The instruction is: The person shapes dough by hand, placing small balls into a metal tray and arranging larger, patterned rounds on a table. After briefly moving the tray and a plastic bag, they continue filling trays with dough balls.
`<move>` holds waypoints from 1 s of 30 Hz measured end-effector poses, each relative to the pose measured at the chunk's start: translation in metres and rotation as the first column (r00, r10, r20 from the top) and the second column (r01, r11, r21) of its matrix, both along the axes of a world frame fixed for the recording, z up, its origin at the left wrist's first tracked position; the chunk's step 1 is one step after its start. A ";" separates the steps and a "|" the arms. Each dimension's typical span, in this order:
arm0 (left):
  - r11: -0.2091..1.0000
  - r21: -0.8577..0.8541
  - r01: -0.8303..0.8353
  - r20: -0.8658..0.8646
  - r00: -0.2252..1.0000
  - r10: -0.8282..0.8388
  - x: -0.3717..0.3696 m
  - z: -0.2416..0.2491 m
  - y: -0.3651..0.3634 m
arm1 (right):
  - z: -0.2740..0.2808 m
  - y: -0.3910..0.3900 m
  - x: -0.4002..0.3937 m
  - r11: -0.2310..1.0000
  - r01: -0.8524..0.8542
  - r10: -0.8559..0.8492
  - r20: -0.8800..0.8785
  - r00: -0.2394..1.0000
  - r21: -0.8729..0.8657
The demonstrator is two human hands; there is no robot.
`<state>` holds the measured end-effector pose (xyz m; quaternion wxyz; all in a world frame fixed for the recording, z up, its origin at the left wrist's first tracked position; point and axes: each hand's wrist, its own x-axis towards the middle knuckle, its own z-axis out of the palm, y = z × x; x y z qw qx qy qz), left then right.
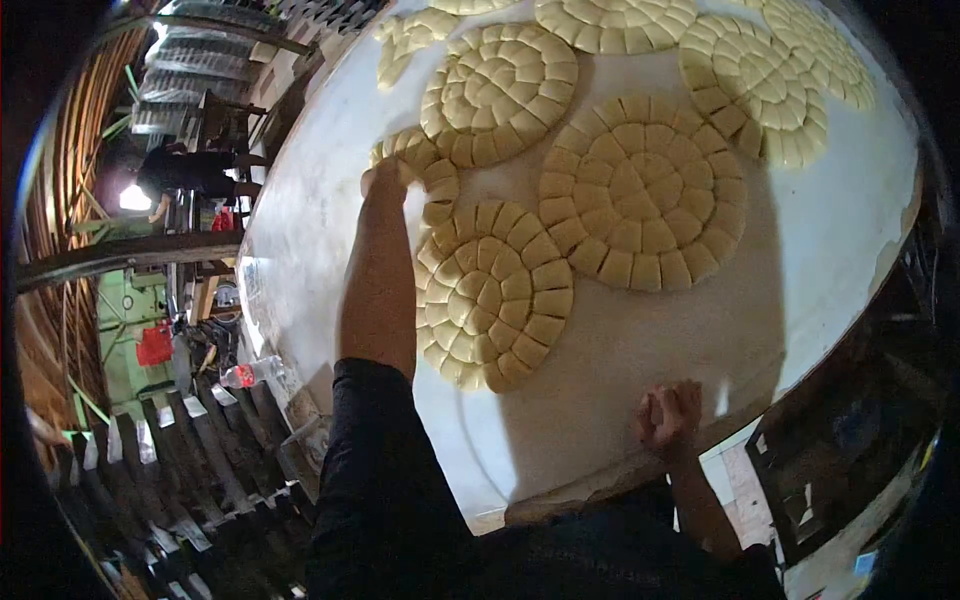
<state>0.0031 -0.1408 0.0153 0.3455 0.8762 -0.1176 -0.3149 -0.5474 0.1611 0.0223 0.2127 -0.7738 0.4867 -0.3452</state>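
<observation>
My left hand (392,178) reaches across the white table to a curved strip of cut dough (438,190) and is at its near left end; its fingers are hidden. Just below that strip lies a round spiral of dough pieces (490,295), with a larger spiral (642,192) to its right and another (500,92) above. My right hand (670,415) is at the table's near edge, away from the dough, with its fingers curled in. What it holds, if anything, cannot be made out.
More dough spirals (765,85) lie along the table's (600,400) far side. A plastic bottle with a red label (252,373) is at the left edge. Dark slatted racks (170,470) stand at lower left. Another person (190,172) is in the left background, near a wooden beam (130,258).
</observation>
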 end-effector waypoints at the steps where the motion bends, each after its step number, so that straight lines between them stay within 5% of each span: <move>1: 0.743 0.314 0.591 0.398 0.629 -0.668 0.035 -0.013 0.014 | -0.001 0.003 0.000 1.000 0.012 -0.013 0.010 1.000 0.008; 2: 0.174 0.737 0.653 0.389 -0.198 -0.900 0.059 -0.019 0.029 | -0.004 0.003 -0.002 1.000 0.000 0.000 0.001 1.000 0.002; 3: 0.406 0.481 0.777 0.322 0.274 -0.906 0.054 -0.017 0.050 | -0.006 0.004 -0.003 1.000 -0.016 0.016 -0.007 1.000 -0.013; 4: 0.666 0.221 0.712 0.104 0.662 -0.742 0.049 -0.014 0.070 | -0.008 0.004 -0.004 0.999 -0.015 0.015 0.007 1.000 -0.028; 5: 0.671 0.220 0.708 0.129 0.661 -0.740 0.083 -0.061 0.087 | -0.011 0.004 -0.004 0.998 -0.020 0.018 -0.027 0.999 -0.066; 6: 0.650 0.410 0.640 0.342 0.553 -0.760 0.116 -0.100 0.103 | -0.013 0.005 -0.002 0.994 -0.028 0.022 -0.061 0.998 -0.105; 7: 0.907 0.108 0.407 0.298 0.857 -0.420 0.087 -0.075 0.127 | -0.012 0.005 -0.001 0.992 -0.034 0.028 -0.047 0.998 -0.122; 8: 0.986 -0.160 0.046 0.112 0.993 -0.029 0.042 -0.048 0.158 | -0.011 0.005 0.000 0.995 -0.004 -0.002 -0.059 0.998 -0.099; 11: 0.993 -0.101 0.069 0.217 0.975 -0.045 -0.012 -0.005 0.233 | -0.006 0.007 0.004 0.998 0.024 -0.027 -0.040 0.999 -0.066; 14: 0.961 -0.275 -0.025 -0.071 0.997 0.006 -0.044 0.022 0.326 | 0.001 0.009 0.010 0.990 0.081 -0.084 -0.016 0.996 -0.119; 15: 0.961 -0.265 0.083 -0.162 0.978 -0.129 -0.043 0.020 0.358 | 0.001 0.011 0.011 0.988 0.065 -0.069 -0.024 0.997 -0.139; 16: 0.944 -0.271 0.190 -0.251 0.932 -0.260 -0.043 0.018 0.393 | 0.001 0.015 0.013 0.994 0.093 -0.090 0.053 0.995 -0.053; 18: 0.976 -0.190 0.111 -0.314 0.934 -0.167 -0.071 0.038 0.458 | -0.005 0.038 0.032 0.996 0.093 -0.093 0.117 0.989 0.009; 19: 0.995 -0.077 0.055 -0.366 0.927 -0.080 -0.087 0.052 0.490 | -0.014 0.053 0.048 0.936 -0.046 -0.075 0.325 0.943 0.349; 20: 0.995 -0.098 0.034 -0.377 0.924 -0.068 -0.098 0.061 0.525 | -0.015 0.069 0.058 0.750 -0.243 -0.132 0.500 0.856 0.615; 22: 0.852 -0.523 0.030 -0.514 0.786 -0.343 -0.117 0.079 0.583 | 0.029 0.149 0.106 0.456 -0.778 -0.028 0.880 0.473 0.433; 23: 0.841 -0.541 0.008 -0.521 0.782 -0.342 -0.121 0.092 0.602 | 0.040 0.171 0.132 0.054 -0.770 -0.088 0.772 0.630 0.635; 25: 0.731 -0.618 0.291 -0.430 0.653 -0.623 -0.129 0.116 0.643 | 0.066 0.230 0.184 -0.170 -0.743 -0.076 0.744 0.664 0.647; 26: 0.734 -0.631 0.253 -0.445 0.656 -0.609 -0.131 0.131 0.664 | 0.078 0.255 0.208 -0.185 -0.719 -0.053 0.724 0.688 0.670; 28: 0.625 -0.445 0.642 -0.116 0.650 -0.751 -0.127 0.171 0.703 | 0.097 0.287 0.247 0.133 -0.857 -0.168 0.864 0.475 0.497; 29: 0.660 -0.387 0.644 -0.120 0.675 -0.728 -0.127 0.191 0.724 | 0.112 0.288 0.253 0.108 -0.855 -0.150 0.859 0.490 0.506; 30: 0.719 -0.243 0.652 0.020 0.744 -0.668 -0.130 0.202 0.746 | 0.136 0.284 0.258 0.178 -0.794 0.217 0.764 0.608 0.581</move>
